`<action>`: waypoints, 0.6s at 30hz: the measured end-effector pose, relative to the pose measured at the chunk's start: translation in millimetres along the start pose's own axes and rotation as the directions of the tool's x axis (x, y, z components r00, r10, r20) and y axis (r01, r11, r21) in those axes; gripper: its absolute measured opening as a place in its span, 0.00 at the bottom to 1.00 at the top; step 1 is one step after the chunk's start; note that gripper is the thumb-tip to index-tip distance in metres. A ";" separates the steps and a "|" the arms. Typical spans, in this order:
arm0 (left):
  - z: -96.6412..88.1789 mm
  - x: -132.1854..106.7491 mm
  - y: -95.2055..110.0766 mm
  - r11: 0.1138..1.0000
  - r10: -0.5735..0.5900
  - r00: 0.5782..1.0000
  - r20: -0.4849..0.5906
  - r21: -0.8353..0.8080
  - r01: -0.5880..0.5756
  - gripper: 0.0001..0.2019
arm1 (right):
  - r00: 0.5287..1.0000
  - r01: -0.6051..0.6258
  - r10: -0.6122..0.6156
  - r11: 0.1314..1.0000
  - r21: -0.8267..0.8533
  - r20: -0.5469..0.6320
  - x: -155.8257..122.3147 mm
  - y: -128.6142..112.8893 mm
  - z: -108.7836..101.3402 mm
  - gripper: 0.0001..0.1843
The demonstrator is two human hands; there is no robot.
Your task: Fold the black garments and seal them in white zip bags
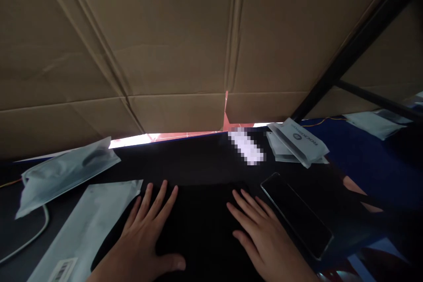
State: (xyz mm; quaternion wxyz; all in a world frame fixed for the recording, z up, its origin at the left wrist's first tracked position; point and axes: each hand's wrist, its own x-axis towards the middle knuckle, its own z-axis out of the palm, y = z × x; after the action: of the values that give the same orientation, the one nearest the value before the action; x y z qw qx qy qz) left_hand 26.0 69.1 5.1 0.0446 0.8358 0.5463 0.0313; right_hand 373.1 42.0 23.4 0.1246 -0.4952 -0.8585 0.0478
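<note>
Cardboard sheeting (178, 31), brown, creased: upright beyond the black cloth, spanning the view.
Table surface (198, 158), dark, blue toward the right: beneath the black cloth.
Metal bar (357, 48), dark, slanting: beyond and right of the cloth.
Black cloth (201, 229), the item in hand: laid flat on the table, directly under both palms; its right border too dark to trace.
Flat plastic sleeve (86, 216), frosted: along the cloth's left edge.
Frosted bag (69, 174), dark contents: farther left of the cloth.
Left hand (142, 233): palm down on the cloth's left part, fingers spread apart, gripping nothing.
Right hand (261, 224): palm down at the cloth's right part, fingers extended, thumb apart, gripping nothing.
Phone (297, 216), screen dark: right of the cloth, near the right hand.
Printed packet (300, 139): beyond and right of the cloth.
White cable (36, 240): well left of the cloth.
Barcode label (62, 271): on the sleeve, left of the cloth.
</note>
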 end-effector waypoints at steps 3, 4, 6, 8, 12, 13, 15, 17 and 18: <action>0.7 0.0 -1.0 1.000 0.010 0.998 -0.056 0.016 -0.009 0.76 | 0.997 -0.025 0.022 0.999 -0.037 -0.074 -3.8 -0.5 -0.9 0.27; -1.6 1.3 0.3 1.000 0.013 0.997 -0.074 0.021 -0.012 0.75 | 0.993 -0.046 0.042 0.998 -0.031 -0.111 -1.3 -2.7 -3.8 0.25; -10.3 7.3 4.8 0.999 0.042 0.993 -0.106 0.024 -0.040 0.68 | 0.974 -0.106 0.105 0.994 0.006 -0.200 9.7 -6.6 -10.1 0.23; -21.8 17.7 10.1 0.997 0.080 0.988 -0.131 0.022 -0.078 0.54 | 0.945 -0.163 0.171 0.985 0.051 -0.278 25.0 -6.6 -13.4 0.22; -37.2 41.3 13.5 0.996 0.093 0.987 -0.131 0.015 -0.092 0.25 | 0.925 -0.196 0.213 0.977 0.083 -0.314 47.1 4.5 -7.0 0.20; -39.0 45.2 12.0 0.997 0.083 0.988 -0.129 0.013 -0.082 0.22 | 0.924 -0.197 0.214 0.977 0.085 -0.318 48.4 8.0 -5.2 0.19; -42.9 48.8 7.8 0.998 0.065 0.988 -0.137 0.011 -0.065 0.20 | 0.913 -0.203 0.222 0.975 0.092 -0.341 46.7 14.1 -5.6 0.15; -50.4 47.2 4.6 0.998 0.056 0.983 -0.175 0.017 -0.053 0.18 | 0.894 -0.204 0.227 0.974 0.101 -0.386 41.3 17.4 -11.6 0.11; -55.8 44.5 4.2 0.998 0.057 0.977 -0.204 0.025 -0.053 0.17 | 0.882 -0.198 0.224 0.974 0.105 -0.414 37.7 17.7 -15.8 0.10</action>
State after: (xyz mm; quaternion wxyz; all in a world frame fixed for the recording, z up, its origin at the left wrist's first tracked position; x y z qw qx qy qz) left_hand 42.0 110.4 61.2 -0.0208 0.8433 0.5250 0.1130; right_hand 373.9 82.8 41.3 0.3166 -0.5804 -0.7500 -0.0219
